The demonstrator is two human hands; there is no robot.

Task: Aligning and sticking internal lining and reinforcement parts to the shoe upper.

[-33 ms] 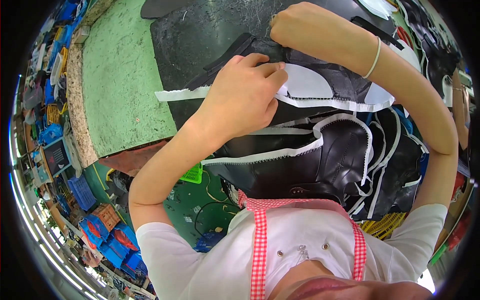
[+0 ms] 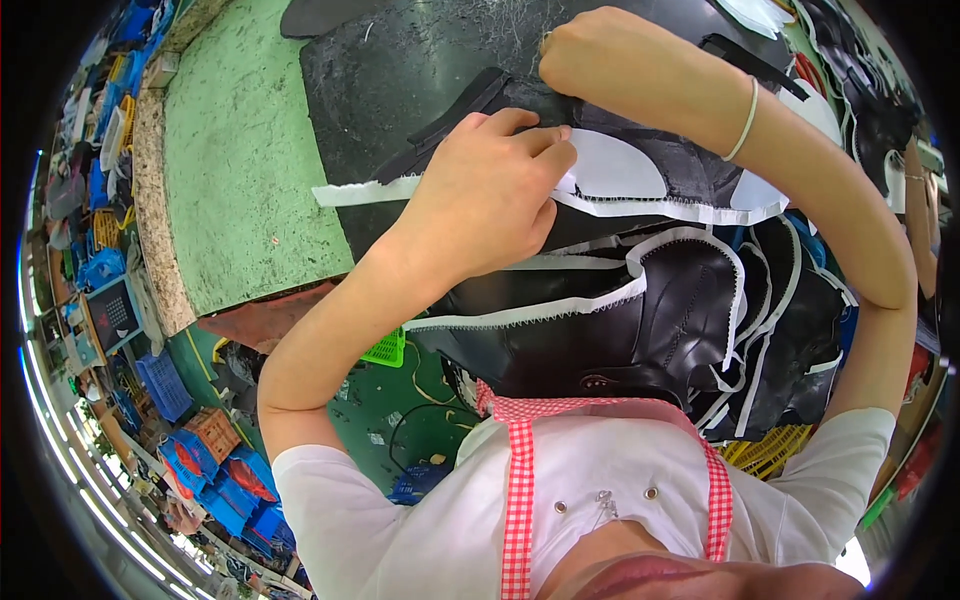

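On the dark work board (image 2: 370,80) lies a black leather boot upper (image 2: 690,165), inner side up, edged with white zigzag-stitched tape. My left hand (image 2: 490,195) bends over its near edge, thumb and fingers closed on it beside a white lining patch (image 2: 620,165). Beyond it, my right hand (image 2: 590,52) is closed in a fist over the far part of the piece; its fingertips are turned away, and what they hold is hidden. A black strip (image 2: 450,120), perhaps a zip, runs out to the left of my hands.
More black uppers (image 2: 540,345) with white taped edges hang in a pile between the board and my body. Green tabletop (image 2: 240,160) extends left. White pieces (image 2: 755,15) and red-handled tool (image 2: 806,70) lie at the far right. Blue crates (image 2: 215,470) stand at lower left.
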